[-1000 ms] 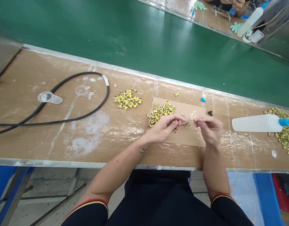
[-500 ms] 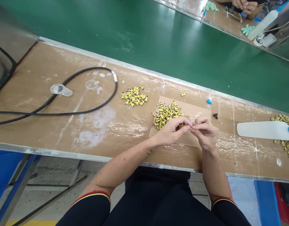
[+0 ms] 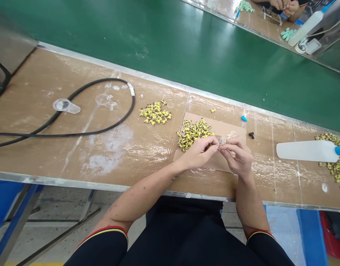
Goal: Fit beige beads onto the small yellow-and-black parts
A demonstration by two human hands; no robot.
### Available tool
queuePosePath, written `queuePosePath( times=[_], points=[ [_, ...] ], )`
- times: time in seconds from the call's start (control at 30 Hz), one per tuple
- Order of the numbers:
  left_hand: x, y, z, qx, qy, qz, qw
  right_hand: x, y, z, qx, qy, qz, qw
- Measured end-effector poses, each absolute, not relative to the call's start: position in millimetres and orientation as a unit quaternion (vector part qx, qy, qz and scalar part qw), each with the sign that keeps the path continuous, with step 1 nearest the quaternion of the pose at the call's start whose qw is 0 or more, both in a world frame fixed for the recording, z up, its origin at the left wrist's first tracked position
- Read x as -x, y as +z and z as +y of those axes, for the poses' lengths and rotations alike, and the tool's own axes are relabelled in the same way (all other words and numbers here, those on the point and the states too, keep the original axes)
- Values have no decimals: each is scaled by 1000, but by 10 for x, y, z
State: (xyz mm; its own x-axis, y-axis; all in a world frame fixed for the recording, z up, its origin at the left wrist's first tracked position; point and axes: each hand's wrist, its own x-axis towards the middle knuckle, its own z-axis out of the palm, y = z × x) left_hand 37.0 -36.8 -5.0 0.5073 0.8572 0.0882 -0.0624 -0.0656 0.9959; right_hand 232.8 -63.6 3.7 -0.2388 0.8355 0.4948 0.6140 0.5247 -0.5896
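Observation:
My left hand and my right hand meet fingertip to fingertip over a flat cardboard sheet. Both pinch at the same spot, and whatever is between the fingertips is too small to make out. Just beyond them shows a small clear round dish. Left of my hands, a heap of small yellow and dark brown figures lies on the sheet, partly covered by my left hand. Tiny pale pieces are scattered on the cardboard beside my right hand.
A second pile of yellow figures lies further left, near a looped black cable and a clear plastic scoop-like piece. To the right are a blue cap, a small black part and a white bottle. Across the green belt, another person's hands work.
My fingertips remain together, with the right-hand fingers slightly shifted, so more of the clear dish and pale pieces shows. The whole view has moved a little, sliding everything slightly left.

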Motion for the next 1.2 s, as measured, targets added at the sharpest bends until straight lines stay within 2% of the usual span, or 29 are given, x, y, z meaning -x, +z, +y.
queuePosePath(
  times=[0.17,0.33,0.43,0.83,1.2],
  points=[
    [-304,-141,-242,-479,460,368,651,-2547,57,-532,529,144,-762,346],
    [-199,-158,-125,-473,518,439,562,-2636,-19,-460,576,196,-737,293],
    [-182,-120,-122,-474,531,453,537,-2615,-59,-455,586,212,-724,295],
    [-202,-107,-162,-433,558,402,582,-2596,-119,-437,590,201,-716,314],
    [-206,-118,-177,-439,550,409,581,-2577,-126,-440,588,203,-714,320]
  ],
)
